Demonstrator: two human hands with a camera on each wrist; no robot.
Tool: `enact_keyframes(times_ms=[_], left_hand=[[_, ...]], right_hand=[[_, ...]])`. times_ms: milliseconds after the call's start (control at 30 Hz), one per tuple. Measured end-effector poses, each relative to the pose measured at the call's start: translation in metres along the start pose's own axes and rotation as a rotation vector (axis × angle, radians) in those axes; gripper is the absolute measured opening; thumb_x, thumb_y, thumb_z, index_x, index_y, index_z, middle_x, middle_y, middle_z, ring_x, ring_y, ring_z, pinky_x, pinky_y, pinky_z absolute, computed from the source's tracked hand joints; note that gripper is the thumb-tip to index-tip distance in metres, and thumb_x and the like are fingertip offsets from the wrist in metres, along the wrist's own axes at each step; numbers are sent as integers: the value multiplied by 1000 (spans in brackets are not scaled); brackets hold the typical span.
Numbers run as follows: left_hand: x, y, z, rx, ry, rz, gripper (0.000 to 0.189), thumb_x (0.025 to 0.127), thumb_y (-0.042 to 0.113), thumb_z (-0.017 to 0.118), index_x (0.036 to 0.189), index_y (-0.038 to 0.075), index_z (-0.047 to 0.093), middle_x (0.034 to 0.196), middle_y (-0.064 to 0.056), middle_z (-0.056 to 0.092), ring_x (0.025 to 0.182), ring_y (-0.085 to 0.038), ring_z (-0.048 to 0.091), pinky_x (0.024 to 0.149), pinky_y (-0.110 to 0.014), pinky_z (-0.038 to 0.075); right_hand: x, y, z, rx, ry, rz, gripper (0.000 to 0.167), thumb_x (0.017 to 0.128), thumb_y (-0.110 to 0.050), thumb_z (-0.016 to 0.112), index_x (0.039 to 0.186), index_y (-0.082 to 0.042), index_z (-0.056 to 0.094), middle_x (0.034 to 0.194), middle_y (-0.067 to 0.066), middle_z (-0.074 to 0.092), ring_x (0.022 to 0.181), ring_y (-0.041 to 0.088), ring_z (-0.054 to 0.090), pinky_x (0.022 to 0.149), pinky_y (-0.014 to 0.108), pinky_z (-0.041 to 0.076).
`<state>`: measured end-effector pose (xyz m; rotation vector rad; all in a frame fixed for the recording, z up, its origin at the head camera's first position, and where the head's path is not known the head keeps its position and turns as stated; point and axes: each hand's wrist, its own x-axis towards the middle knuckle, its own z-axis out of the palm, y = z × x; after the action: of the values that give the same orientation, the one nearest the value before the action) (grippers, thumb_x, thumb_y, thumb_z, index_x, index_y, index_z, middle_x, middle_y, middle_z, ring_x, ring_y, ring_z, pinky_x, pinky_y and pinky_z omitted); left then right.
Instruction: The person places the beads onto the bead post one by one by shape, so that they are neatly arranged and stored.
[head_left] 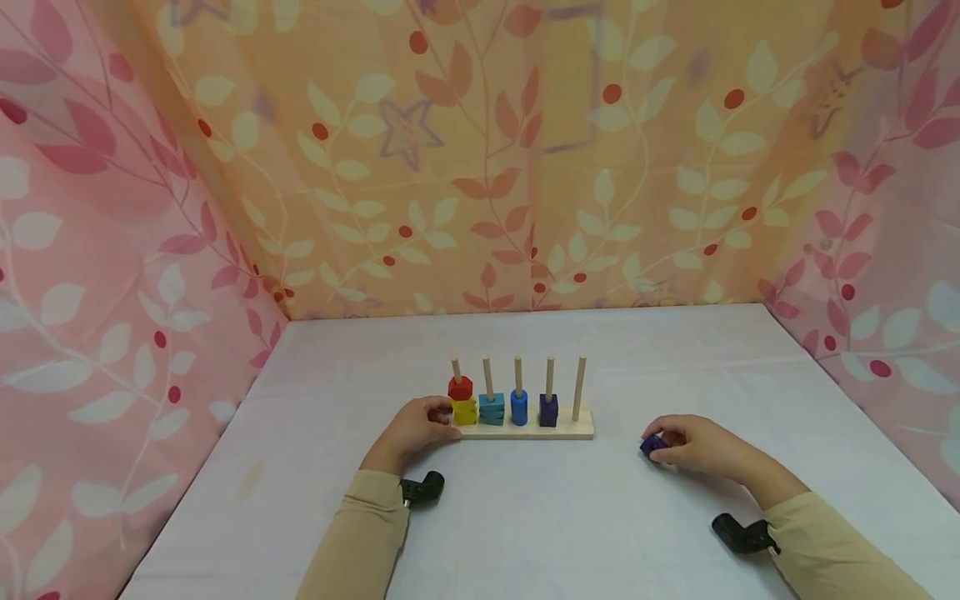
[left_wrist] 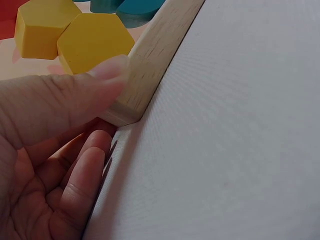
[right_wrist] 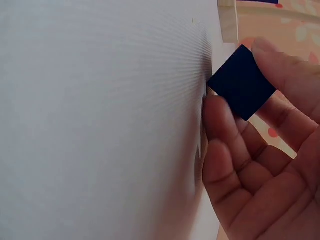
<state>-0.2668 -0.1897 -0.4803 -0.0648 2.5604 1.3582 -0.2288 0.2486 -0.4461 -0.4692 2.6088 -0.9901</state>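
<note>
My left hand [head_left: 416, 427] grips the left end of a wooden peg board [head_left: 525, 432], its thumb laid on the board's top edge in the left wrist view. Off to the board's right, my right hand [head_left: 703, 443] pinches a dark blue-purple square block [right_wrist: 243, 82] between thumb and fingers, low over the table. Five upright pegs stand on the board. From the left they carry a red block [head_left: 461, 387] above yellow blocks [head_left: 464, 411], teal blocks [head_left: 491, 409], a blue rounded stack [head_left: 519, 407] and dark purple blocks [head_left: 548, 410]. The rightmost peg [head_left: 579, 388] shows bare wood.
A white cloth covers the table [head_left: 555, 517]. Patterned fabric [head_left: 487, 167] hangs behind it, with pink leaf-print fabric [head_left: 90, 292] along both sides. A black wrist camera [head_left: 424, 489] is strapped at the left sleeve, another black camera [head_left: 742, 533] at the right.
</note>
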Motion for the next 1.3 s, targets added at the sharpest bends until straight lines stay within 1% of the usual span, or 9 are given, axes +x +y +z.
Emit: enact_keyframes(times_ms=[133, 267, 367, 500, 667, 733, 967, 1133, 1300], left_hand=[[-2, 1, 0, 14, 1, 1, 56, 66, 28, 81, 117, 17, 60, 97, -1, 58, 92, -21, 49, 84, -37, 44], [-2, 1, -1, 23, 9, 0, 56, 67, 27, 81, 117, 17, 60, 96, -1, 58, 92, -21, 49, 85, -37, 44], [-2, 1, -1, 17, 13, -7, 55, 67, 26, 81, 117, 18, 60, 95, -1, 58, 92, -21, 50, 85, -36, 44], [-2, 0, -1, -4, 8, -14, 55, 67, 25, 81, 117, 18, 60, 96, -1, 58, 93, -21, 49, 86, -36, 43], [-1, 0, -2, -6, 0, -3, 54, 66, 25, 81, 116, 18, 61, 96, -1, 58, 92, -21, 49, 85, -36, 42], [-1, 0, -2, -1, 0, 1, 54, 66, 25, 81, 116, 18, 61, 96, -1, 58, 92, -21, 49, 85, -36, 42], [0, -1, -2, 4, 3, 5, 54, 66, 25, 82, 116, 17, 61, 95, -2, 58, 92, -22, 49, 84, -36, 42], [1, -3, -1, -13, -8, 10, 54, 65, 27, 82, 115, 18, 62, 95, -2, 58, 92, -22, 49, 83, -36, 42], [0, -1, -1, -10, -4, 6, 55, 66, 27, 82, 116, 20, 61, 95, -1, 57, 92, -22, 49, 84, -36, 43]], right_hand=[[1, 0, -1, 15, -2, -18, 28, 74, -22, 76, 96, -11, 62, 78, 2, 53, 71, 16, 48, 58, 25, 42], [4, -2, -5, 31, 10, -28, 25, 75, -19, 74, 93, -8, 61, 77, 2, 56, 67, 14, 49, 55, 25, 42], [8, -9, -11, 32, 44, 8, 25, 75, -23, 74, 92, -10, 61, 79, 2, 59, 69, 15, 49, 55, 27, 40], [15, -23, -22, 30, 101, 28, 28, 76, -25, 74, 95, -10, 61, 83, 4, 61, 74, 18, 50, 59, 29, 41], [24, -47, -37, 26, 170, -5, 32, 80, -24, 71, 104, -6, 58, 93, 8, 62, 84, 20, 55, 70, 33, 47], [28, -58, -41, 37, 199, -36, 31, 81, -21, 69, 105, -5, 57, 96, 10, 63, 86, 21, 57, 73, 35, 48], [41, -96, -50, 101, 286, -159, 27, 83, -10, 65, 106, -3, 53, 98, 13, 61, 89, 23, 58, 76, 33, 49], [50, -117, -47, 176, 284, -217, 27, 83, -7, 65, 106, 0, 52, 98, 15, 60, 91, 24, 58, 76, 28, 49], [56, -133, -42, 231, 257, -242, 28, 83, -9, 66, 107, -1, 54, 100, 15, 59, 93, 26, 57, 77, 32, 49]])
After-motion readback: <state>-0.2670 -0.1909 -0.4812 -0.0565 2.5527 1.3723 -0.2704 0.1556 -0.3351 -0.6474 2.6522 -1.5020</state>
